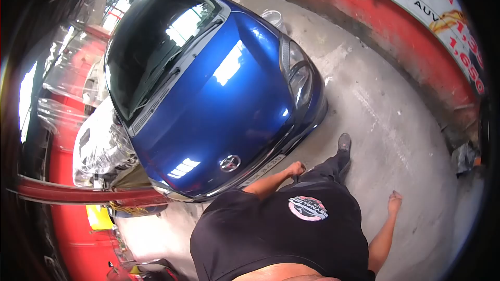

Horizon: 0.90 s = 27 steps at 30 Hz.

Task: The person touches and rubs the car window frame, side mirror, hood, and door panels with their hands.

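Note:
My left hand (296, 168) is closed in front of my waist, near the blue car's front bumper. A small dark shape shows just below its fingers, too small to make out. Out to the right, my right hand (396, 196) hangs over the concrete floor with its fingers curled together and nothing visible in them. The blue car (208, 109) has its hood closed, with a round emblem (229, 163) at the front edge. One shoe (344, 142) shows on the floor, right of the bumper.
A low red wall (364, 26) and a white price sign (416, 0) run along the upper right. Plastic-covered items (101, 143) lie left of the car, by a red metal beam (88, 194). A yellow object (99, 217) is beneath the beam. A dark bundle (463, 157) lies far right.

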Tool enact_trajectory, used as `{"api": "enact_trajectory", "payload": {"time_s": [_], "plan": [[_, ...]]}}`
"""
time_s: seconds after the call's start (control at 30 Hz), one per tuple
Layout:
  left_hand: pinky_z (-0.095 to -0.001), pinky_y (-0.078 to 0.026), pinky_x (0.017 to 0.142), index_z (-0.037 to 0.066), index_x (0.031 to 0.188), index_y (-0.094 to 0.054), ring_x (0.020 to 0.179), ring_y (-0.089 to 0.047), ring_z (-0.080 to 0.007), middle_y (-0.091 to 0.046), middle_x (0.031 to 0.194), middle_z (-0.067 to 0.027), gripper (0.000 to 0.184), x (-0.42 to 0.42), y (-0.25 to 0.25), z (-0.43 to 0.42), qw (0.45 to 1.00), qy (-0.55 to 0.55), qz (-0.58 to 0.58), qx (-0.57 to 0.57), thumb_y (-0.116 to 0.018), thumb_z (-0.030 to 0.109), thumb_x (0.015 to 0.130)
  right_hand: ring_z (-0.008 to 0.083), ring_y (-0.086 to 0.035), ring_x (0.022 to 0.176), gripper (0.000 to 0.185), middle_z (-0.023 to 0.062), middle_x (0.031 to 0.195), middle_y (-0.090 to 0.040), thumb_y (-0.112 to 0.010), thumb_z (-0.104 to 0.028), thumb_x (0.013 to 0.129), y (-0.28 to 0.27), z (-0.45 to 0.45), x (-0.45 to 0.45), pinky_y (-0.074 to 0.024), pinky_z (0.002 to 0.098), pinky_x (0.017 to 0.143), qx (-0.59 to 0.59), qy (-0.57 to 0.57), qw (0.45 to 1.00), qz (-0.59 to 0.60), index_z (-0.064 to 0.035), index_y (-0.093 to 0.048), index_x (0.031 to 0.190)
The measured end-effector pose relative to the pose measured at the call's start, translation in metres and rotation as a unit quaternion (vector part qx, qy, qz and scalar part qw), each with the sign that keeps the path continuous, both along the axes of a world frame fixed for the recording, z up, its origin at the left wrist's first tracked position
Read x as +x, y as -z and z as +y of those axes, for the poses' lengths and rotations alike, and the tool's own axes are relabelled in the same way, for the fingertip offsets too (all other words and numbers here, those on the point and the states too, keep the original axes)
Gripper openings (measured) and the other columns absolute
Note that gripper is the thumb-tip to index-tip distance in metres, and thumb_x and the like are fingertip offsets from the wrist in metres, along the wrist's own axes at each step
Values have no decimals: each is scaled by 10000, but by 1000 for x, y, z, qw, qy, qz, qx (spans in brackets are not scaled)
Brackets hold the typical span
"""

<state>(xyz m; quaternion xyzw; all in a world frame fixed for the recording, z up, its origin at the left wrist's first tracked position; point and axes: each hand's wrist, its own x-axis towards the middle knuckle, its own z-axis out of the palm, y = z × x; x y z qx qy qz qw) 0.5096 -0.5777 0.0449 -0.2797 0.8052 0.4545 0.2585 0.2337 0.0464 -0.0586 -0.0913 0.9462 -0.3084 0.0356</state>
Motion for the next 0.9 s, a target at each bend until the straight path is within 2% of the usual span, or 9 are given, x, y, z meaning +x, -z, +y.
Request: {"api": "enact_trajectory", "payload": {"time_s": [0.1,0.17,0.23,0.3,0.4,0.5,0.67,0.83,0.9], "plan": [[-482,-553,894,5,1102,-751,1031,-709,-431,-733,1077,-273,400,-61,55,8,997,11,73,25,-641,305,860,204,-609,689,359,135,831,-695,-542,-74,915,28,-46,-62,-517,354,643,-7,-69,997,-47,75,-722,1187],[-463,-547,896,23,1124,-758,1037,-712,-383,-759,1032,-227,418,-94,127,1,986,-9,166,16,-662,347,878,412,-678,1095,336,263,1140,-716,-647,-177,933,-25,-101,-91,-520,457,990,47,-88,983,-152,8,-729,1202],[-458,-550,861,24,1015,-773,988,-721,-387,-756,985,-229,377,-172,91,-15,993,27,105,-46,-661,352,866,408,-690,1066,309,268,1085,-726,-653,-164,912,-52,-124,-134,-522,452,977,129,-155,952,-230,34,-745,1130],[-475,-553,837,2,923,-760,926,-727,-389,-743,894,-243,341,-240,97,-42,998,-12,38,56,-639,314,858,411,-699,1040,280,279,1050,-728,-626,-102,891,-104,-155,-174,-531,452,959,107,-90,954,-267,60,-752,1081],[-458,-570,646,-14,886,-740,710,-727,-321,-703,747,-219,261,-354,37,-95,996,84,33,-7,-591,196,847,405,-702,1052,304,296,1074,-722,-601,-56,876,2,-98,-235,-536,451,955,30,-44,968,-244,84,-742,1106],[-415,-570,590,-68,989,-708,635,-690,-262,-709,779,-141,309,-445,-47,-131,990,-91,110,6,-577,205,927,417,-699,1052,316,302,1078,-718,-593,-43,876,1,-116,-298,-536,446,963,60,-72,953,-287,83,-739,1128],[-456,-566,640,-37,962,-710,670,-718,-313,-702,743,-187,305,-517,-92,-151,944,-257,207,-13,-533,212,953,446,-687,1070,326,318,1084,-714,-605,-59,871,-61,-231,-404,-531,436,983,149,-180,932,-276,93,-731,1130],[-480,-558,656,-39,887,-708,703,-727,-350,-704,753,-229,342,-522,-29,-132,972,-187,136,-36,-539,255,935,444,-686,1120,335,299,1130,-718,-630,-89,867,-71,-333,-540,-528,442,1004,78,-279,935,-205,39,-749,1153],[-509,-565,793,-34,903,-724,865,-745,-400,-725,844,-259,349,-522,-7,-111,973,-229,-24,24,-536,259,914,435,-699,1096,317,296,1096,-725,-621,-102,883,-83,-367,-602,-536,438,992,81,-311,930,-177,40,-755,1132]]}}
